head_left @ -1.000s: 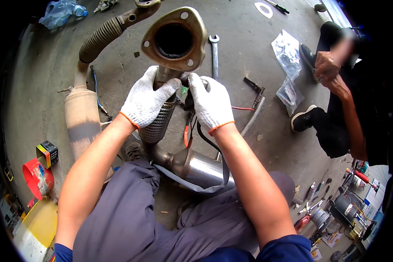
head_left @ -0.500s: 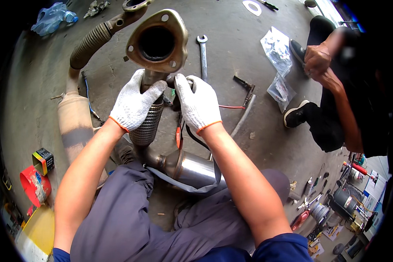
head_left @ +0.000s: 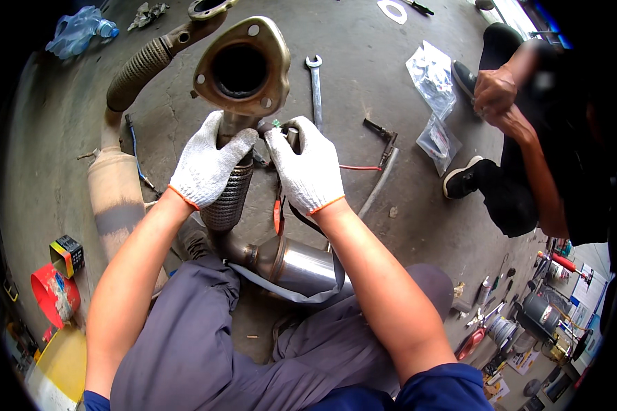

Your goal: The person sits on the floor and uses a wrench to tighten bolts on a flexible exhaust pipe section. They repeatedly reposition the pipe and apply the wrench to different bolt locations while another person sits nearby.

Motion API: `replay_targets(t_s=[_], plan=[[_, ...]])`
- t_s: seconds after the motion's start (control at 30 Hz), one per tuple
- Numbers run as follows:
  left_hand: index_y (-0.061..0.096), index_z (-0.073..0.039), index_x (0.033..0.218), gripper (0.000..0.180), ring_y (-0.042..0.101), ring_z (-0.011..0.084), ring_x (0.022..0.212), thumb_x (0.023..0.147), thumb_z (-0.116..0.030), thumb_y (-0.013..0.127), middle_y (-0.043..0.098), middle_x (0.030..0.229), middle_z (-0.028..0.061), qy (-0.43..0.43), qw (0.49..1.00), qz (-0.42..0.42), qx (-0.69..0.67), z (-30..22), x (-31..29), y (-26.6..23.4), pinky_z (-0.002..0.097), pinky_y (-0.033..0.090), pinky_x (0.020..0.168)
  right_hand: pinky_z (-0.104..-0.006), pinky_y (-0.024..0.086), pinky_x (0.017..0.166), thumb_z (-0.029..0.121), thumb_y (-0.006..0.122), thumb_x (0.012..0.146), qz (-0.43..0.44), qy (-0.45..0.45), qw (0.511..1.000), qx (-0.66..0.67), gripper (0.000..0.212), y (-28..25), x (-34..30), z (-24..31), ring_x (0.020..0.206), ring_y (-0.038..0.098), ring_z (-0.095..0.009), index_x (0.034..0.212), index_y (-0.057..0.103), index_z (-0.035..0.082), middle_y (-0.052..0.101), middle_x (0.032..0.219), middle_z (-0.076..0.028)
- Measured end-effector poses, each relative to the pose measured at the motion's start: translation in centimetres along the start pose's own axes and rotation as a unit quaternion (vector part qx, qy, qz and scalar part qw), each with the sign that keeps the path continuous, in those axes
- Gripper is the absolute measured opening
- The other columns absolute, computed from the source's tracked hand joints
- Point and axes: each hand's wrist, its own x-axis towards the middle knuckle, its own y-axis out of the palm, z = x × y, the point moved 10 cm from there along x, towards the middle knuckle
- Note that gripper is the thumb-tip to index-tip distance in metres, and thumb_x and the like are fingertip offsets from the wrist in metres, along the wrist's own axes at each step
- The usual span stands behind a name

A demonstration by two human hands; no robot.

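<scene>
An exhaust pipe stands upright between my legs, its three-hole metal flange (head_left: 279, 65) at the top. My left hand (head_left: 202, 164), in a white knit glove, is closed round the neck below the flange, above the braided flexible section (head_left: 224, 202). Lower down, the pipe bends into a shiny metal canister (head_left: 301, 268). On the right side of the neck, my gloved right hand (head_left: 308, 171) pinches a small metal cylindrical part (head_left: 293, 139). A green bit (head_left: 276, 124) shows at its fingertips. Black cable (head_left: 305, 218) hangs below this hand; where it ends is hidden.
A second exhaust pipe (head_left: 116, 181) lies at left. On the floor ahead are a wrench (head_left: 315, 89), orange-handled pliers (head_left: 278, 216), a grey tube (head_left: 379, 181) and plastic bags (head_left: 432, 82). A person (head_left: 504, 123) crouches at right, near scattered tools (head_left: 500, 329).
My right hand's fingers have shifted at the neck, and more of the green bit and the small metal part shows between them. My left hand keeps its hold on the pipe.
</scene>
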Motion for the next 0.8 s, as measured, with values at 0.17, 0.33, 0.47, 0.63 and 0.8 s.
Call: replay_targets(t_s=[0.17,0.33,0.47,0.63,0.8], plan=[[0.067,-0.003,0.142,0.045,0.074,0.0267,0.119,0.111,-0.036,0.07,0.079,0.126,0.0156,0.001,1.0,0.004,0.007,0.0,0.2,0.0,0.0418,0.054,0.108,-0.0408,0.057,0.073,0.027,0.077,0.104,0.006,-0.005,1.0,0.007,0.031,0.0,0.1,0.0,0.072,0.071,-0.033,0.1,0.069,-0.002,0.073,0.082,-0.021],[0.067,-0.002,0.141,0.046,0.075,0.0269,0.118,0.111,-0.036,0.07,0.079,0.126,0.0158,0.008,1.0,0.003,0.002,0.3,0.3,0.1,0.042,0.055,0.107,-0.0405,0.057,0.073,0.029,0.076,0.105,0.014,0.002,1.0,0.002,0.032,0.2,0.1,-0.1,0.072,0.071,-0.032,0.102,0.069,-0.003,0.073,0.082,-0.021],[0.067,-0.002,0.141,0.046,0.075,0.0261,0.117,0.11,-0.036,0.071,0.079,0.125,0.0158,0.003,1.0,0.004,0.005,0.2,0.2,0.1,0.0414,0.055,0.107,-0.0401,0.057,0.075,0.029,0.075,0.105,0.014,0.01,1.0,0.02,0.033,0.4,0.2,-0.4,0.073,0.071,-0.031,0.103,0.069,-0.003,0.073,0.083,-0.02],[0.065,-0.003,0.14,0.057,0.075,0.0422,0.119,0.107,-0.048,0.074,0.078,0.123,0.0238,0.029,0.999,-0.024,0.0,0.8,0.2,-0.2,0.0485,0.057,0.104,-0.0399,0.057,0.077,0.031,0.074,0.106,0.03,0.041,0.999,0.018,0.034,0.6,0.0,-0.6,0.076,0.071,-0.029,0.104,0.069,-0.003,0.073,0.084,-0.02],[0.065,-0.004,0.14,0.056,0.075,0.0415,0.119,0.107,-0.048,0.074,0.078,0.123,0.0237,0.027,0.999,-0.019,-0.005,0.7,0.3,-0.1,0.0484,0.057,0.104,-0.0398,0.056,0.075,0.032,0.072,0.107,0.001,0.026,0.999,0.028,0.036,0.8,-0.1,-1.0,0.074,0.069,-0.027,0.103,0.069,-0.003,0.072,0.083,-0.019]])
